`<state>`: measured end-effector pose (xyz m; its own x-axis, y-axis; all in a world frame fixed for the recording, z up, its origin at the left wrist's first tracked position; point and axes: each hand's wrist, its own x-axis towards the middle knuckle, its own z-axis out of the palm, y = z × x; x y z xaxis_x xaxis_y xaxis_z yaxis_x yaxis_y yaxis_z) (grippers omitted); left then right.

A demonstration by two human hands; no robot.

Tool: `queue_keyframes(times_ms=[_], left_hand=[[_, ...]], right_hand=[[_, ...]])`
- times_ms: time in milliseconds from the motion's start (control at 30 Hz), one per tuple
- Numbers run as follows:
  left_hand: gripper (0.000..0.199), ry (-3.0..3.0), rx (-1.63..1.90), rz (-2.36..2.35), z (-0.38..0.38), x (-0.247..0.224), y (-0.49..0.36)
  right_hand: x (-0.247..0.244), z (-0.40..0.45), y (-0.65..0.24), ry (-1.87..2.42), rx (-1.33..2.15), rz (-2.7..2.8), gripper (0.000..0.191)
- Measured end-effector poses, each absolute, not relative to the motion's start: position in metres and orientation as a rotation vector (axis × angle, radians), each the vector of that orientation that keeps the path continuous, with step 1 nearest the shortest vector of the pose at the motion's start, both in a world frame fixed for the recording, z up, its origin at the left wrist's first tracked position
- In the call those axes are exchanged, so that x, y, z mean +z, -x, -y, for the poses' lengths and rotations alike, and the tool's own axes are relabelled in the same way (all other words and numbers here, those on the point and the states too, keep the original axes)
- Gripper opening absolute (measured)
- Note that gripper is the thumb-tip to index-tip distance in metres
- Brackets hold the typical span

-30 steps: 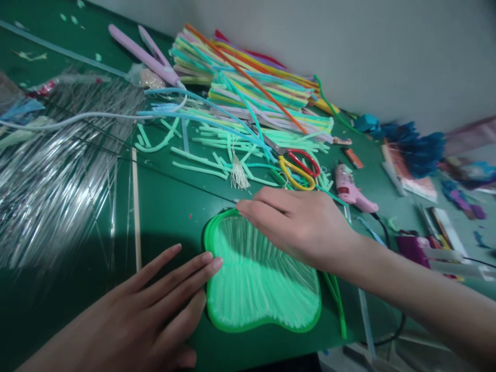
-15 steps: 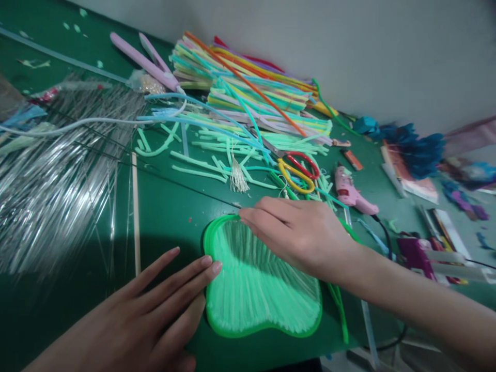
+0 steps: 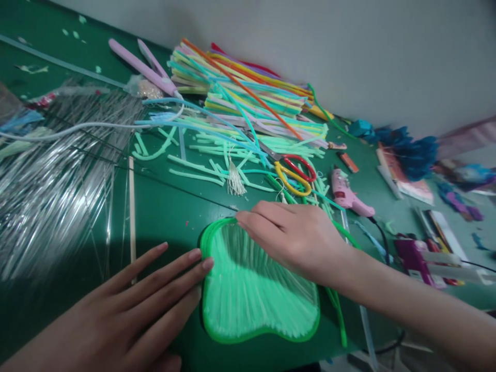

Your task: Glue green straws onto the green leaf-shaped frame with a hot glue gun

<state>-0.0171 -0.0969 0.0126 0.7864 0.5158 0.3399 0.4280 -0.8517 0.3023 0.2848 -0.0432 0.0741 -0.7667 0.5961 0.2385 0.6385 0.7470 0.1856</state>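
A wavy-edged, petal-like piece made of light green pipe cleaners (image 3: 248, 289) lies flat on the table, with a brighter green pipe cleaner (image 3: 205, 243) running round its edge. My right hand (image 3: 298, 243) is closed in a pinch on that edging at the top of the piece and hides its upper right part. Beside the left edge, my left hand (image 3: 151, 305) is open, fingers stretched and spread, with fingertips touching or very close to the rim. A thin dark wire (image 3: 186, 191) runs along the table up to my right fingertips; whether they touch it, I cannot tell.
Bundled coloured pipe cleaners (image 3: 248, 88) lie at the back, with cut green pieces before them. Scissors (image 3: 296, 175) and a pink glue gun (image 3: 349, 196) lie beyond my right hand. At left are a silvery wire bundle (image 3: 73, 181), a wooden stick (image 3: 132, 217) and a pink straightener (image 3: 143, 67).
My left hand has slid slightly left, its fingers drawing back along the left rim. My right hand keeps its pinch at the top edge. The whole view has shifted a little.
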Motion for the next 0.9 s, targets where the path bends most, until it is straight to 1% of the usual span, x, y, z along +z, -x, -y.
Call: queue_keyframes(times_ms=[100, 333, 633, 767, 900], left_hand=[[0.047, -2.833, 0.569, -0.660, 0.0921, 0.0102, 0.0135], [0.055, -2.835, 0.529, -0.707, 0.0897, 0.0045, 0.0114], [0.056, -2.832, 0.523, -0.721, 0.0903, 0.0047, 0.0139], [0.053, -2.872, 0.474, -0.708, 0.0884, 0.0048, 0.0146], [0.057, -2.875, 0.435, -0.708, 0.0863, 0.0053, 0.0142]], right_hand=[[0.0748, 0.0428, -0.2844, 0.992, -0.390, 2.782, 0.022], [0.0762, 0.0405, -0.2825, 0.974, -0.396, 2.770, 0.023], [0.0795, 0.0442, -0.2800, 0.952, -0.410, 2.789, 0.024], [0.0798, 0.0460, -0.2820, 0.935, -0.381, 2.805, 0.024], [0.0762, 0.0464, -0.2838, 0.917, -0.387, 2.797, 0.026]])
